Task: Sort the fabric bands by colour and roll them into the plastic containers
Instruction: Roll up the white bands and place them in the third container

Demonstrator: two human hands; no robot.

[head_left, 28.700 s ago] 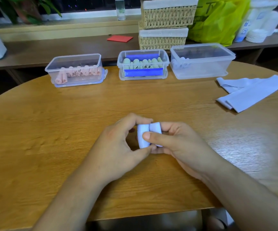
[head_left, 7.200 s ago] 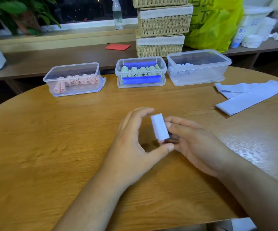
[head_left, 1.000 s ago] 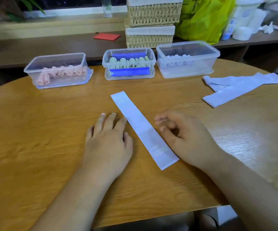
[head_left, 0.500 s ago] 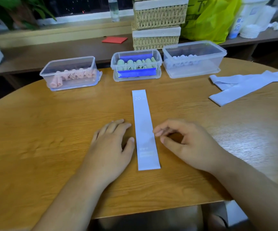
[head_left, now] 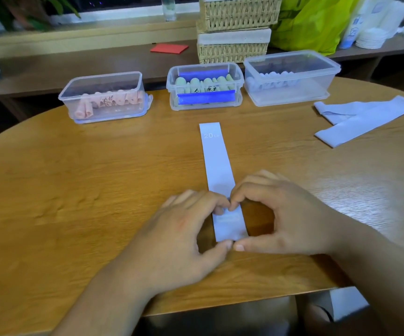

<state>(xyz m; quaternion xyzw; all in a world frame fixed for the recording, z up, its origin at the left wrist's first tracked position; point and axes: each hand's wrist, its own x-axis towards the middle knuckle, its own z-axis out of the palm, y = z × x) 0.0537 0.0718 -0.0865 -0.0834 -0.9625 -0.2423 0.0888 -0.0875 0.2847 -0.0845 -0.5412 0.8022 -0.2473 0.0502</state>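
Observation:
A pale lilac fabric band [head_left: 216, 163] lies flat and straight on the wooden table [head_left: 75, 180], its far end marked "20". My left hand [head_left: 184, 229] and my right hand [head_left: 283, 214] meet over its near end: thumbs touch the near edge, curled fingertips press on the band further up. At the back stand three clear containers: the left one [head_left: 104, 98] holds pink rolls, the middle one [head_left: 204, 87] green rolls, the right one [head_left: 290, 78] lilac rolls.
More lilac bands [head_left: 365, 117] lie loose at the table's right side. Behind the containers runs a low shelf with stacked wicker baskets [head_left: 234, 30], a red card [head_left: 169, 48] and a yellow-green bag [head_left: 312, 23]. The table's near edge is just below my wrists.
Both hands have moved inward from beside the band onto its near end, fingers now curled over it. The band lies as it did half a second ago.

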